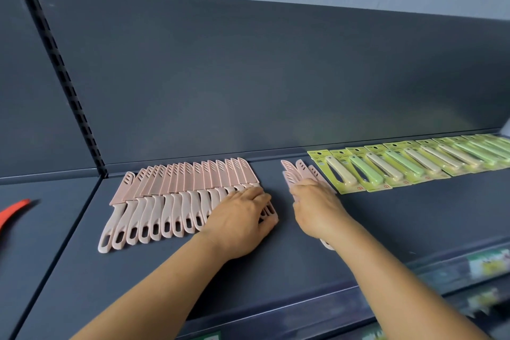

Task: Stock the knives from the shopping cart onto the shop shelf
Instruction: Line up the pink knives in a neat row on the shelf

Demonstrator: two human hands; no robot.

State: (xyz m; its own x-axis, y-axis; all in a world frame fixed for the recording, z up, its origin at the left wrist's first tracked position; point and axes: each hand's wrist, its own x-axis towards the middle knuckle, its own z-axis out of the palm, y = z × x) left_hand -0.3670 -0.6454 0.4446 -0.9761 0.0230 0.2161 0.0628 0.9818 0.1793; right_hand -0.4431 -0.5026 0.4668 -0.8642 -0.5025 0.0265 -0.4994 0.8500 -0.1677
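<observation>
Knives (300, 174) bunched under right hand (317, 210).

A dark grey shelf (276, 265) carries a fanned, overlapping row of pink sheathed knives (176, 196) on its left half. Near its middle lies a small bunch of pink knives (296, 172), just beside a long overlapping row of green carded peelers (414, 163) running right. A red object (13, 212) lies on the neighbouring shelf section at far left.

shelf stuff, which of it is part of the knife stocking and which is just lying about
Part of the job:
row of pink knives
pink knives under the right hand
left hand on the row's end
shelf

Lying about:
carded green peelers
red item
</observation>
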